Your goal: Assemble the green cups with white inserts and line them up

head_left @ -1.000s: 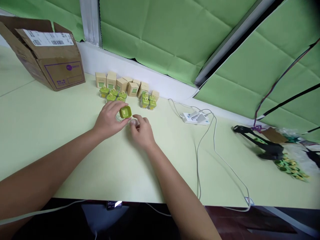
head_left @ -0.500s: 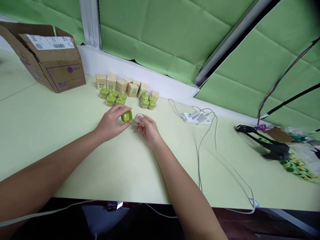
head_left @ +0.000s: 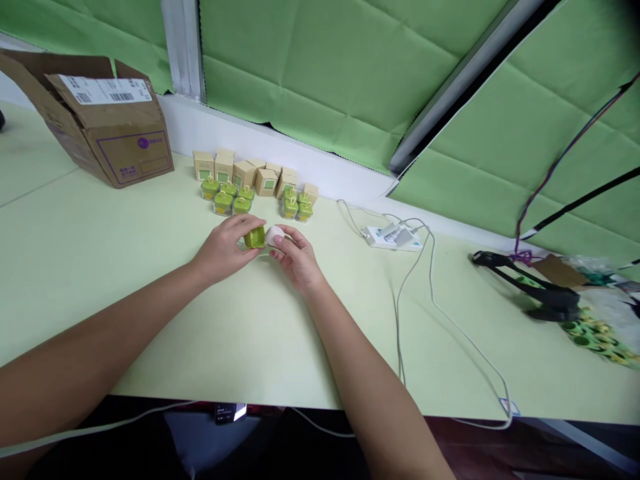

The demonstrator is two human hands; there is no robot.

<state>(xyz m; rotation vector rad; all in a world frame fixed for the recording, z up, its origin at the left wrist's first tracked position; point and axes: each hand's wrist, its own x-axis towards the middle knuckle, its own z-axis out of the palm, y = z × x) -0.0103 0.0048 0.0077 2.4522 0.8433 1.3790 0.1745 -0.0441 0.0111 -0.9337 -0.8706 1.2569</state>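
The person's left hand (head_left: 225,250) curls around a small green cap (head_left: 255,237). Thumb and fingertips pinch its sides, so it lies tipped over with one end turned to the right. The right hand (head_left: 299,259) pinches a small pale rounded piece (head_left: 275,235) between thumb and forefinger, with the other fingers loosely bent. The piece is too small to name with certainty; it may be a little jar. Both pieces are held low over the middle of the table (head_left: 150,287), facing each other, touching or nearly so.

Just beyond them stand green-capped jars (head_left: 227,197) in two clusters, within easy reach. Small beige cartons (head_left: 250,175) are lined up behind the jars along the far wall. An opened cardboard box (head_left: 117,130) sits far left, and a white power adapter (head_left: 393,236) lies to the right.
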